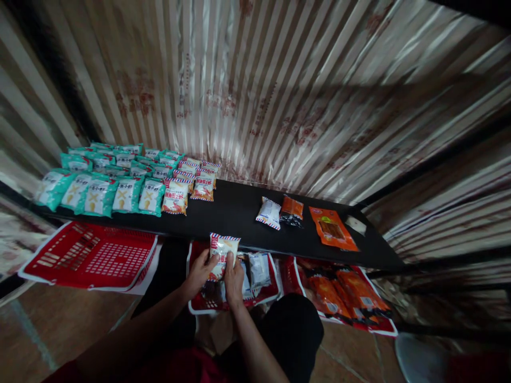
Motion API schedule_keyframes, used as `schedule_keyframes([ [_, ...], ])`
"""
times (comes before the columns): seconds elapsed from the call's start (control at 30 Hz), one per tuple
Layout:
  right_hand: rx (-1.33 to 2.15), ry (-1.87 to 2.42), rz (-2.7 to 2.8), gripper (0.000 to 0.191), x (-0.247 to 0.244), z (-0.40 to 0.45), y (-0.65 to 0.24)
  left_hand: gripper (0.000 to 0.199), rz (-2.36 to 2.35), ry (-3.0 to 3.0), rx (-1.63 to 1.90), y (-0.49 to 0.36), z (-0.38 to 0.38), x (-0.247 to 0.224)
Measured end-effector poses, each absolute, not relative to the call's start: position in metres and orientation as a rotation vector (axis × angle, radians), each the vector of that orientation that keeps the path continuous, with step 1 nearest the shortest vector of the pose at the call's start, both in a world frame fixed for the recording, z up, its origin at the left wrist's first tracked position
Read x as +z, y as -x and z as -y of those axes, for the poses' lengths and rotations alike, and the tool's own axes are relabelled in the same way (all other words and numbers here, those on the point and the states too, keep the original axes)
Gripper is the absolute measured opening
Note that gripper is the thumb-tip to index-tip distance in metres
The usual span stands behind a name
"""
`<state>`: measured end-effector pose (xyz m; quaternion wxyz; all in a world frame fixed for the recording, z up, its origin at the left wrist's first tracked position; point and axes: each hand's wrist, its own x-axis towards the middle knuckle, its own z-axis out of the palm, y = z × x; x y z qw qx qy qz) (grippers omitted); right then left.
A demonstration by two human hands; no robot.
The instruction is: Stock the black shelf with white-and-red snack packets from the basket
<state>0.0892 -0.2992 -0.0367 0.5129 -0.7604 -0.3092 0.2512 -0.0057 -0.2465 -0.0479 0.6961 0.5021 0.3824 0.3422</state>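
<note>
Between my two hands is a white and red snack bag (224,247) with a striped top edge, held upright in front of the black shelf. My left hand (200,270) grips its left side, and my right hand (234,277) closes on its lower right side. Under them a red basket (193,306) holds several silvery packets (259,268). On the shelf to the left, similar white and red bags (175,197) stand beside rows of teal snack bags (98,196). Right of centre lie a silvery packet (269,213) and an orange and black packet (291,210).
The black shelf (231,213) spans the view. A red basket (115,255) sits below left; another red basket (390,325) with orange packets (331,292) is below right. A flat orange bag (333,229) and a small white item (356,225) lie at right. Striped sheeting (247,96) hangs behind.
</note>
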Motion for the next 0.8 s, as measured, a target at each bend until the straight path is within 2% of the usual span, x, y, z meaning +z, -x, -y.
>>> schedule_keyframes([
  [0.47,0.671,1.696,0.748,0.059,-0.025,0.273,-0.064,0.037,-1.174,-1.547,0.786,0.03,0.235,-0.021],
  [0.63,0.632,1.679,0.826,0.05,-0.012,0.258,-0.057,0.039,-1.197,-1.553,0.851,0.034,0.212,-0.016],
  [0.8,0.624,1.756,0.869,0.049,-0.004,0.244,-0.055,0.041,-1.2,-1.561,0.826,0.034,0.197,-0.01],
])
